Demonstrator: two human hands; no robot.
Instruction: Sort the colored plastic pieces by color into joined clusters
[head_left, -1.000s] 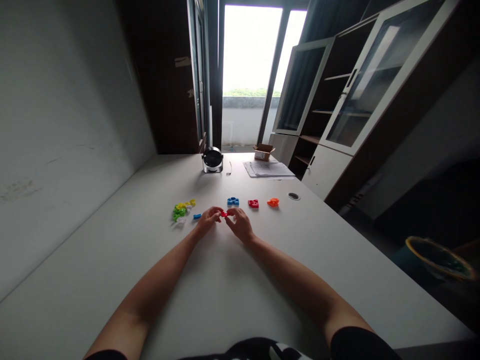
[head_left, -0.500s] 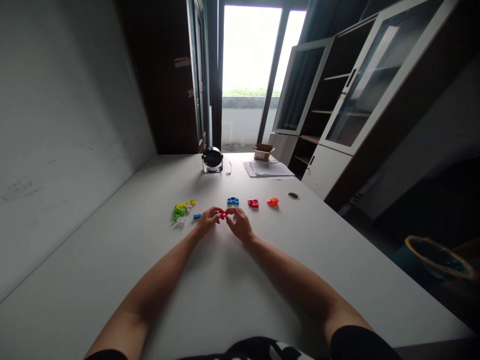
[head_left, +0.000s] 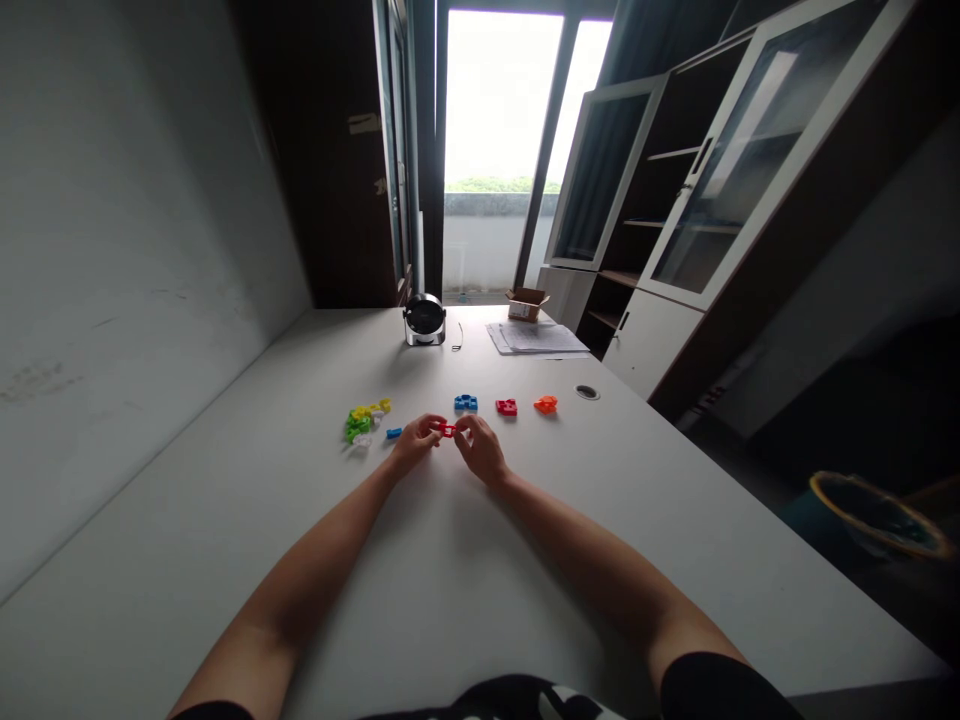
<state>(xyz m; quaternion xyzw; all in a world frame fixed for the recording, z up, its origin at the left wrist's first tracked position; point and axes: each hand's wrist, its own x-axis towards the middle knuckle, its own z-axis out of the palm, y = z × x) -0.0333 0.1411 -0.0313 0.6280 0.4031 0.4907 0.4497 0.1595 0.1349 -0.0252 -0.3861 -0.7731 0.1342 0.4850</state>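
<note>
Between my two hands is a small red plastic building piece (head_left: 448, 431), with an opening through its middle. My left hand (head_left: 417, 441) pinches its left end, and my right hand (head_left: 481, 448) grips the right end; the fingers partly cover it. Just beyond the hands sits a blue plastic piece (head_left: 466, 402). To its right lie a darker red piece (head_left: 507, 407) and an orange piece (head_left: 546, 404). A smaller blue piece (head_left: 394, 433) rests beside my left hand. Further left, yellow pieces (head_left: 373, 408), green pieces (head_left: 358, 426) and whitish clear pieces (head_left: 362, 440) form a loose pile.
The white table (head_left: 450, 580) meets a wall on the left. At its far end stand a round black device on a silver stand (head_left: 424, 320), papers (head_left: 536, 339) and an open cardboard box (head_left: 526, 304). A round cable hole (head_left: 587, 392) is near the right edge.
The red piece has turned slightly in my fingers and more of its opening shows. My right fingers have shifted a little on it. The other pieces have stayed in place.
</note>
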